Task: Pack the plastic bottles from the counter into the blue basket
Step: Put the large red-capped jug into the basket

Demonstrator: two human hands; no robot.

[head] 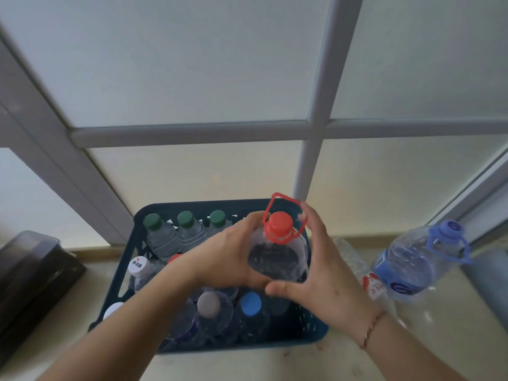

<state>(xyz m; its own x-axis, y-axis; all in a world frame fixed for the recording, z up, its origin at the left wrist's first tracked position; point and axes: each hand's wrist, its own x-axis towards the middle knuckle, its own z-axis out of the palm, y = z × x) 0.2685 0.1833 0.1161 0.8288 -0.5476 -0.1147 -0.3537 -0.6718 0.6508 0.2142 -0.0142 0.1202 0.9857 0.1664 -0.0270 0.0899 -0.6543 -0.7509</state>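
A blue basket (129, 268) stands on the counter, packed with several upright clear bottles with green, white, grey and blue caps. Over its right half I hold a large clear bottle with a red cap and red carry handle (277, 251). My left hand (228, 257) grips its left side and my right hand (316, 268) wraps around its right side. A big bottle with a blue cap and blue handle (412, 259) leans on the counter to the right of the basket. Between them lies a crumpled clear bottle with a red label (357, 268).
A dark translucent box (30, 276) sits at the left on the pale counter (439, 339). A frosted window with a grey frame (192, 132) rises right behind the basket. A grey rounded object (492, 276) shows at the right edge.
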